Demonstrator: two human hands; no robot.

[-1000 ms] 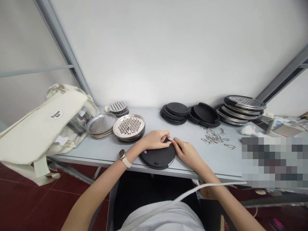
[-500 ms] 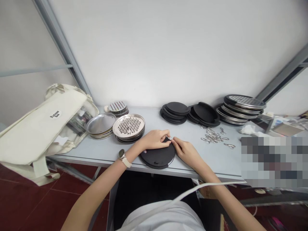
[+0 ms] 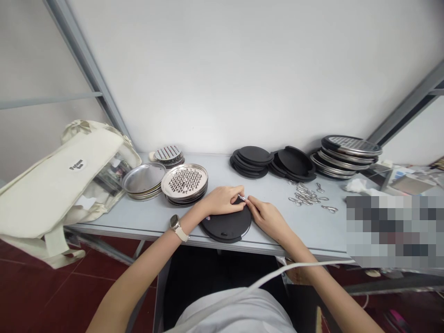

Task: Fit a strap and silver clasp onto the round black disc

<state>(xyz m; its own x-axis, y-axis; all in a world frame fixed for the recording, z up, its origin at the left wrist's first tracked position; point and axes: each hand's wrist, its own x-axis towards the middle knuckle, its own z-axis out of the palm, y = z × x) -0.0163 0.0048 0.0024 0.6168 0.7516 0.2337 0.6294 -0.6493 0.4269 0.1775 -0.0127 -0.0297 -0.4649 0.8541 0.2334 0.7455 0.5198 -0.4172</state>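
A round black plastic disc [image 3: 229,225] lies in front of me near the table's front edge. My left hand [image 3: 227,200] rests over its far side, thumb and forefinger pinched on a small metal clip [image 3: 242,198]. From the right, my right hand [image 3: 265,215] has its fingertips closed on the other end of that clip, beside the disc's rim. Fingers hide most of the clip. Several similar wire clips [image 3: 307,195] lie loose to the right of my right hand.
To the left stand stacks of round metal grater plates [image 3: 185,180], plain metal plates [image 3: 144,178] and a cream bag [image 3: 58,171]. Behind are stacked black discs [image 3: 255,157] and black holders [image 3: 296,164]. Rimmed graters [image 3: 350,150] are piled at the right. A white cable [image 3: 270,277] crosses before me.
Both hands stay pinched on the clip in almost the same pose. The whole view has shifted very slightly; nothing else has visibly moved.
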